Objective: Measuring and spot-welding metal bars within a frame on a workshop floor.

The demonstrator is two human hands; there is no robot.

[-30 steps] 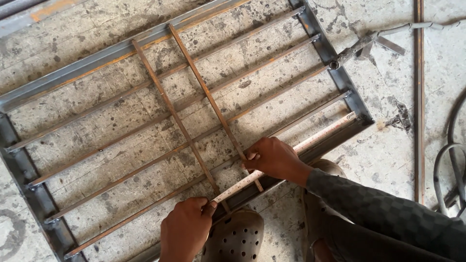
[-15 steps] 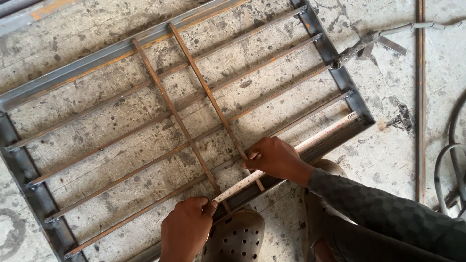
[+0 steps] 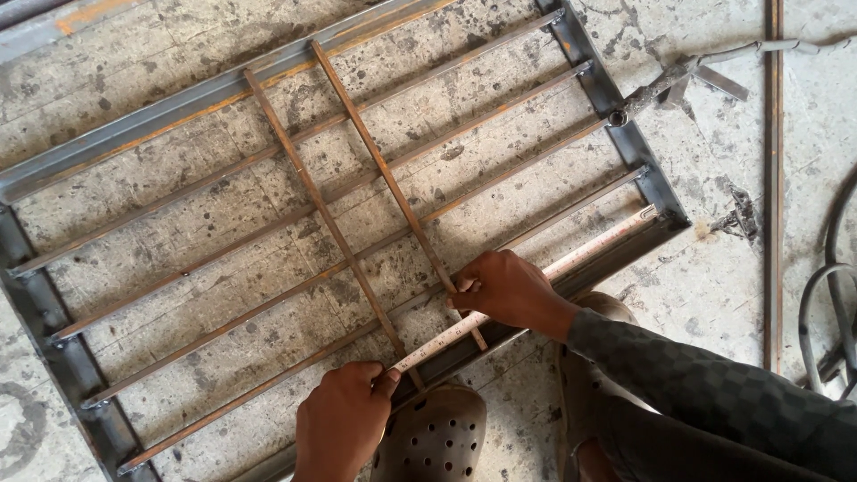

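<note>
While the steel frame (image 3: 616,98) is lying flat on the stained concrete floor (image 3: 714,286), both hands are working a tape measure (image 3: 571,259) stretched along its near rail.

- Left hand (image 3: 344,428): fingers curled, thumb and fingertips pressing the tape's near end down beside the foot of one loose cross bar (image 3: 326,219). Pinning more than gripping; whether the tape is actually pinched is hard to tell.
- Right hand (image 3: 504,290): half closed over the tape, fingertips resting where the second cross bar (image 3: 384,174) is meeting the near rail. Appears to be holding tape and bar end together.
- Tape is running diagonally from the left hand, under the right, to the frame's far corner, its end sitting at the corner.

Handling, as judged:
- Tape: light, thin and springy; likely to curl or skid on smooth steel, so it is needing pressure flat at both ends.
- Cross bars: slim, rusty, stiff. They are looking loose, laid across the long rods, so a nudge could be shifting them. Best taken near the end, close to the rail.
- Frame: heavy, rigid, sharp-edged at the corners; best held by the outer channel, not the thin rods.

Around it: a perforated brown clog (image 3: 433,437) is sitting just below the rail, a dark checked sleeve (image 3: 705,388) is covering the right arm, a thin rod (image 3: 773,178) and a cable (image 3: 817,295) are lying at right, apart from the frame.
</note>
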